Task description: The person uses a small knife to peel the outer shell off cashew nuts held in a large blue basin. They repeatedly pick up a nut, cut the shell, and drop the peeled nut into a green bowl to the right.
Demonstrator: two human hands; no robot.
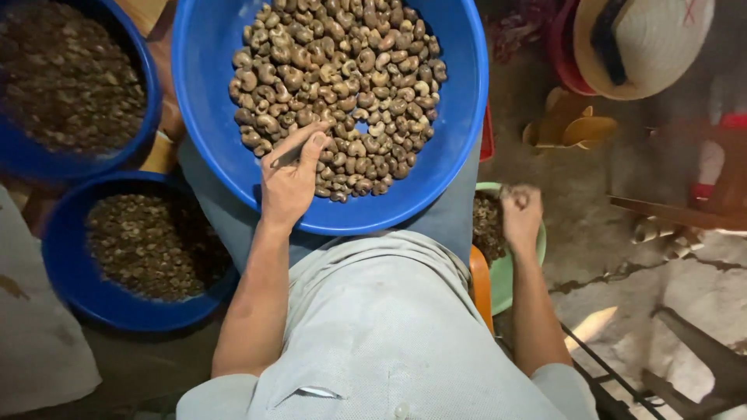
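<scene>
A big blue basin [210, 93] rests on my lap, holding a heap of cashew nuts in their shells [342, 85]. My left hand [289, 177] lies inside the basin at the near edge of the heap, fingers reaching among the nuts and pinching a thin dark tool. My right hand [520, 211] hangs out to the right over a small green bowl [513, 268] that holds dark shell bits. Its fingers are curled and blurred, and I cannot tell whether anything is in them.
Two more blue basins stand at my left: one at top left [78, 167] with dark shell scraps, one lower [66, 272] with paler kernels. A woven hat [646, 43] and yellow sandals [572, 124] lie on the dirt floor at right.
</scene>
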